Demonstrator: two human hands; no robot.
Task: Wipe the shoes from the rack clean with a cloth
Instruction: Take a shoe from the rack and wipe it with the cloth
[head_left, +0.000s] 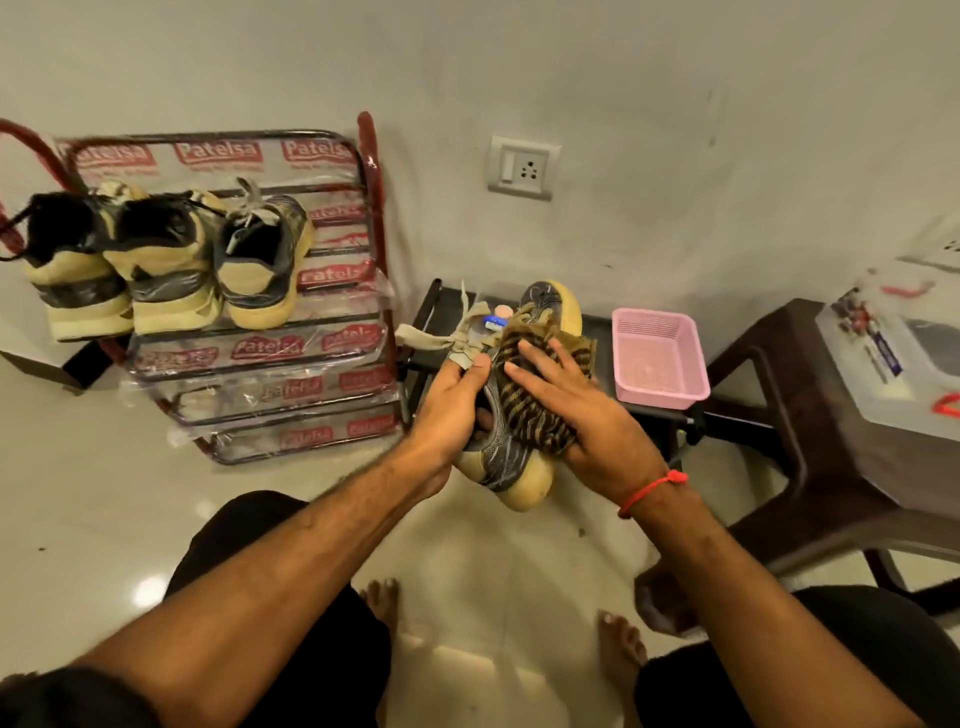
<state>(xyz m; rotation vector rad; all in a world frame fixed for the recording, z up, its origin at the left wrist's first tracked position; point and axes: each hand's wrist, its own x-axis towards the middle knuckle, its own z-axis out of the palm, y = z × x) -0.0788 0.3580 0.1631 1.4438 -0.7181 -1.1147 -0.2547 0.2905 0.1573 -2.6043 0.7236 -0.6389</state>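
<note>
A dark sneaker with a cream sole (511, 462) is held in the air in front of me, toe pointing away. My left hand (454, 402) grips it from the left side, fingers curled round the upper near the laces. My right hand (576, 410) presses a brown and black striped cloth (530, 410) flat onto the shoe's upper, fingers spread. Three more sneakers (166, 265) stand heels out on the top shelf of the red metal shoe rack (371, 171) at the left.
A pink plastic basket (660, 358) sits on a low black stand (727, 421) behind the shoe. A dark brown table (810, 415) with a clear box stands at the right. A wall socket (522, 166) is above. My bare feet rest on the glossy floor below.
</note>
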